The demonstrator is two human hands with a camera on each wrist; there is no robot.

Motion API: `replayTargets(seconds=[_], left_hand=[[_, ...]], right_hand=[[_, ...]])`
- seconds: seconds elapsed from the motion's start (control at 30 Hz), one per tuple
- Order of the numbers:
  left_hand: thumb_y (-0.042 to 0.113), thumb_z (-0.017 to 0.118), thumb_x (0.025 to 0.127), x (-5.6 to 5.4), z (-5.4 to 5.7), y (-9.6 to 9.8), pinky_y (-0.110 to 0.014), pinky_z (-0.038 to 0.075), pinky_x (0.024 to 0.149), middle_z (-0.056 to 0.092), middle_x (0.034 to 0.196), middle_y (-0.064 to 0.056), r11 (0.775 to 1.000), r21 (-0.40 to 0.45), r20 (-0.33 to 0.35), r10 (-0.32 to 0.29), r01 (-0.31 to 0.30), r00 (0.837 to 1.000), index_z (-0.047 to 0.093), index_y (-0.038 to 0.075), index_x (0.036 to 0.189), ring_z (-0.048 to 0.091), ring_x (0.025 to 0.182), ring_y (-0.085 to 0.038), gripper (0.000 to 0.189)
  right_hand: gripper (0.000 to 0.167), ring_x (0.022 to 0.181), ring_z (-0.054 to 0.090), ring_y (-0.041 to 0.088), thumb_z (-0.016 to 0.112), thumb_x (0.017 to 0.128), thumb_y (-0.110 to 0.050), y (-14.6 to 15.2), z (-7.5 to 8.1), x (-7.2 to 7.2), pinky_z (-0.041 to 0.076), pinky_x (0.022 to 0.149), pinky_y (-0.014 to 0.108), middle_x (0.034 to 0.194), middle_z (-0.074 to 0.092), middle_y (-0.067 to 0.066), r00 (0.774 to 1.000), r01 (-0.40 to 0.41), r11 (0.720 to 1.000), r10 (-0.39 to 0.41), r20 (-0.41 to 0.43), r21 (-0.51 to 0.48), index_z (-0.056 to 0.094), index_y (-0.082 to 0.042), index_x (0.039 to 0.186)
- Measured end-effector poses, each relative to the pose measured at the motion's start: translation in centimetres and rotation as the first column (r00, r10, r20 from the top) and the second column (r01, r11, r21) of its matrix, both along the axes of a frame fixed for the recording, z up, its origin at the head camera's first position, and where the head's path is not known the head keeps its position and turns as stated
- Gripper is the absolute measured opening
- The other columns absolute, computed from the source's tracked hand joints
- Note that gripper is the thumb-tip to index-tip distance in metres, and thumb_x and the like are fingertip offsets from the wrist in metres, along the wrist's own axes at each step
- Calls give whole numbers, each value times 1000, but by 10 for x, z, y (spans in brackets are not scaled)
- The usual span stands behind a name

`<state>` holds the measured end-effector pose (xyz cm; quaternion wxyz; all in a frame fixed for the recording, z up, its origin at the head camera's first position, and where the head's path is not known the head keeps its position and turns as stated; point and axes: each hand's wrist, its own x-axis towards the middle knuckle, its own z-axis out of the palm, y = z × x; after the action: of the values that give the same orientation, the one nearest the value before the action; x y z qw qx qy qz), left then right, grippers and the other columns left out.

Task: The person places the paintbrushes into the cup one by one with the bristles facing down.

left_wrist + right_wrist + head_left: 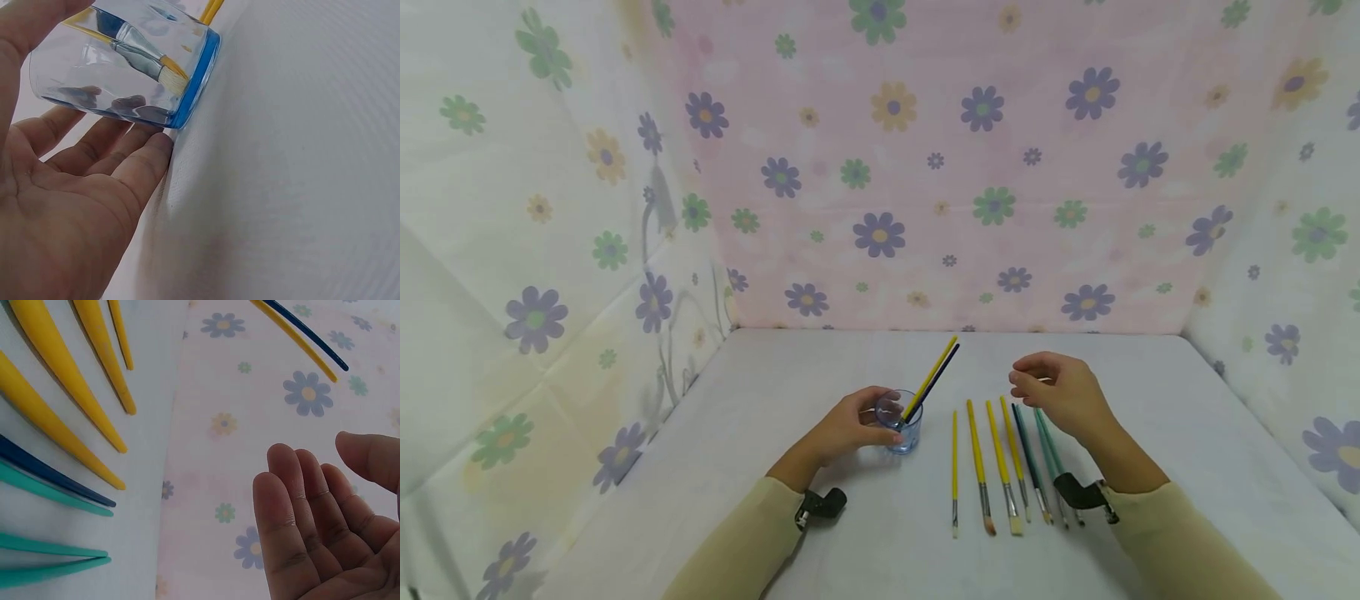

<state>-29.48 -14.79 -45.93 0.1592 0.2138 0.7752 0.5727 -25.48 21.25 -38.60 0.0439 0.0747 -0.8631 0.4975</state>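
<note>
My left hand (846,427) holds a clear glass cup (907,440) that stands on the table, thumb on the near side and fingers around the far side. Inside lean two paintbrushes, a yellow-handled one (931,377) and a dark blue one (948,361), bristles down. The left wrist view shows their bristles (172,80) near the cup's blue base (197,81). My right hand (1063,396) hovers above the handle ends of a row of brushes, its fingers loosely bent with nothing in them. The right wrist view shows its fingers (275,512) apart from the thumb.
Several paintbrushes lie side by side right of the cup, bristles toward me: yellow-handled ones (975,437), a dark blue one (1024,437) and green ones (1049,442). They lie on a white-covered table (880,533). Flowered cloth (940,242) hangs behind and at both sides.
</note>
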Motion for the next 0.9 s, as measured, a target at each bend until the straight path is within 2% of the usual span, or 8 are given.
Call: replayTargets(seconds=[0.2,0.4,0.53,0.77,0.9], left_hand=[[22,90,82,0,1,1,-35,52,108,66,134,-5,1000,-5,7,-3,3,1000,51,6,147,66,123,-21,77],[23,90,82,-1,0,1,-35,52,107,66,133,-5,1000,-10,-2,4,-4,1000,52,8,147,66,123,-21,77],[23,90,82,0,0,1,-35,53,107,66,133,-5,1000,-13,-3,4,-4,1000,52,8,147,66,122,-21,77],[24,90,82,0,0,0,-35,53,107,67,132,-4,1000,-20,-2,11,-11,1000,52,8,146,67,121,-20,77],[25,90,81,-1,-1,-1,-35,53,107,67,133,-4,1000,-22,4,13,-13,1000,52,9,147,66,122,-19,78]], right_hand=[[42,101,76,27,68,101,-35,19,-3,-2,63,80,28,121,72,19,1000,13,1000,-13,19,24,65,-3,128],[47,101,76,30,68,101,-37,34,-6,-6,63,80,30,124,70,23,992,5,999,-11,125,50,63,0,129],[49,97,76,31,72,98,-35,43,-12,-10,64,78,33,120,70,25,978,1,998,-14,209,61,63,4,126],[43,83,70,22,80,92,-32,53,-26,-18,62,72,32,101,72,14,934,44,983,-103,342,176,66,1,115],[38,79,65,21,83,89,-28,55,-33,-21,60,68,31,94,69,11,918,33,978,-112,381,208,68,0,109]])
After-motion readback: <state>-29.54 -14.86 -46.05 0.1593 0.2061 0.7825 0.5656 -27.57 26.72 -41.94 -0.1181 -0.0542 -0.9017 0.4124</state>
